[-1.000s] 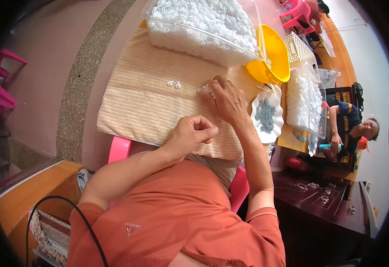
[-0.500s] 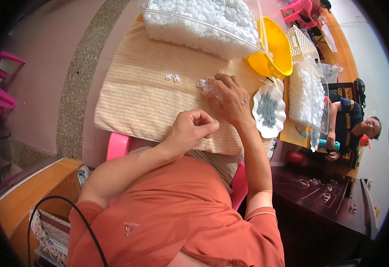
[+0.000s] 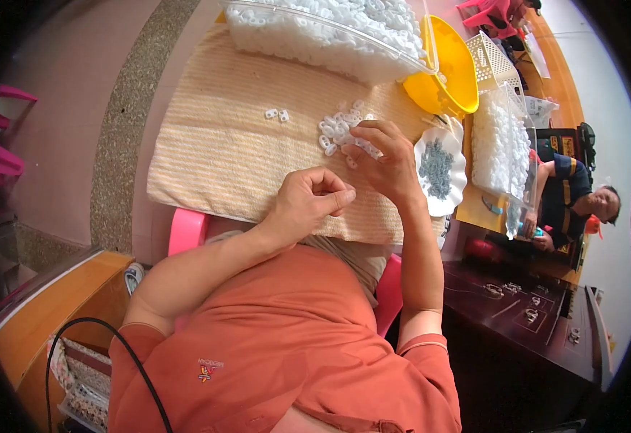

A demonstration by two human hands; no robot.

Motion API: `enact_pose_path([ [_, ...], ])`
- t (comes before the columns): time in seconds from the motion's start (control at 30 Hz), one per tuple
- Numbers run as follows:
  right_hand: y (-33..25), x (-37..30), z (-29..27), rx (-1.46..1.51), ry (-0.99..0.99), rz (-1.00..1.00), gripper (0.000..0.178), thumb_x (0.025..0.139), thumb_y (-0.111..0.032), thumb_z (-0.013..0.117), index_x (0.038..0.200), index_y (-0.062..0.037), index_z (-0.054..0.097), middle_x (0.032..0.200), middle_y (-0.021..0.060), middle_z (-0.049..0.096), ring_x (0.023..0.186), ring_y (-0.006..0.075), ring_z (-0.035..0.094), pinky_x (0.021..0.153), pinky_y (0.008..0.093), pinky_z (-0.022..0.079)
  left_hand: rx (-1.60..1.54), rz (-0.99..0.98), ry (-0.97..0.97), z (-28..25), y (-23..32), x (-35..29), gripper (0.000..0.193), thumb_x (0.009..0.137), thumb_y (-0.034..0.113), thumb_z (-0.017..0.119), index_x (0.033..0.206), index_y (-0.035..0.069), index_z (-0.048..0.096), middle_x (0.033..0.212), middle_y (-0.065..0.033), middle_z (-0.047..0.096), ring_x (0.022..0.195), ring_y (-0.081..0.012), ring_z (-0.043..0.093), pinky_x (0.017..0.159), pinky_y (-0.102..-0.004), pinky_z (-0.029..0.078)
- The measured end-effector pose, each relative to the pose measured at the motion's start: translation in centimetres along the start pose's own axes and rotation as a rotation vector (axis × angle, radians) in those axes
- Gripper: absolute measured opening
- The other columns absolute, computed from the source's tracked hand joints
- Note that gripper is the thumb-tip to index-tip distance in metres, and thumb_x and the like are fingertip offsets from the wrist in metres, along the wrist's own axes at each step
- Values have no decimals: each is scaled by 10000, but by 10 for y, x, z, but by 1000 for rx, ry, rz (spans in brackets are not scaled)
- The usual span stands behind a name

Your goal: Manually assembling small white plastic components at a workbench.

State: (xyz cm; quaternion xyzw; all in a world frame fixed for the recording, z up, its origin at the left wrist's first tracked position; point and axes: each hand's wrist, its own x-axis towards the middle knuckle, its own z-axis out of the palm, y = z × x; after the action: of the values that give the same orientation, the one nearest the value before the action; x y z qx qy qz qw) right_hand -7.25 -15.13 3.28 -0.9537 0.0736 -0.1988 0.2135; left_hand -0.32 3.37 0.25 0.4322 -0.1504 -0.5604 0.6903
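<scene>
Marking locations: The orange-red, short-sleeved fabric shirt (image 3: 279, 310) carries one small multicoloured emblem (image 3: 205, 374) on its chest. A short line of small, pale lettering (image 3: 211, 362) adjoins the emblem and appears inverted in the head view. Orange character-like marks (image 3: 566, 143) stand on a black panel (image 3: 546, 135) at right; these marks are too small to read.

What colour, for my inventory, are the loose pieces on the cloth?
The pieces are white, clearest in head view.

Cloth-covered table (image 3: 214, 159) | heaped white pieces (image 3: 337, 131) | white pair (image 3: 270, 114), left | clear bin (image 3: 315, 54) beyond
</scene>
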Motion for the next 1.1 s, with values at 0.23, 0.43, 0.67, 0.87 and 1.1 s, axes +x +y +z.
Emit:
enact_pose_path([
  [0.23,3,11,-6,-2,-33,49,209,748,-105,735,945,-53,691,945,101,685,882,293,649,750,381,519,28,-21,9,-1,-1,-1,126,877,109,700,909,7,633,800,-20,627,720,-66,572,663,-205,484],
  [0.43,8,47,-6,-52,-135,195,193,827,-153,647,988,-56,689,900,135,683,793,327,658,720,401,517,14,-8,-9,-1,-1,0,132,877,114,701,921,6,636,796,-17,624,717,-66,571,668,-207,484],
  [0.67,31,68,10,-238,-333,110,236,845,-195,651,1024,-43,682,961,160,679,887,319,650,782,387,497,17,-15,-6,0,1,0,133,880,116,697,917,5,634,797,-15,624,713,-62,568,668,-205,483],
  [0.87,29,75,6,-148,-319,188,216,799,-193,681,935,-25,664,852,144,666,791,278,647,721,372,497,-2,-8,-13,-3,-1,1,132,878,117,700,908,9,631,791,-13,619,713,-64,563,667,-209,480],
  [1.1,34,66,-3,-188,-334,276,183,763,-153,689,890,-28,647,787,129,655,725,257,632,680,358,493,-25,0,-24,-1,-3,0,121,879,107,694,902,8,630,776,-12,614,701,-68,556,657,-214,473],
])
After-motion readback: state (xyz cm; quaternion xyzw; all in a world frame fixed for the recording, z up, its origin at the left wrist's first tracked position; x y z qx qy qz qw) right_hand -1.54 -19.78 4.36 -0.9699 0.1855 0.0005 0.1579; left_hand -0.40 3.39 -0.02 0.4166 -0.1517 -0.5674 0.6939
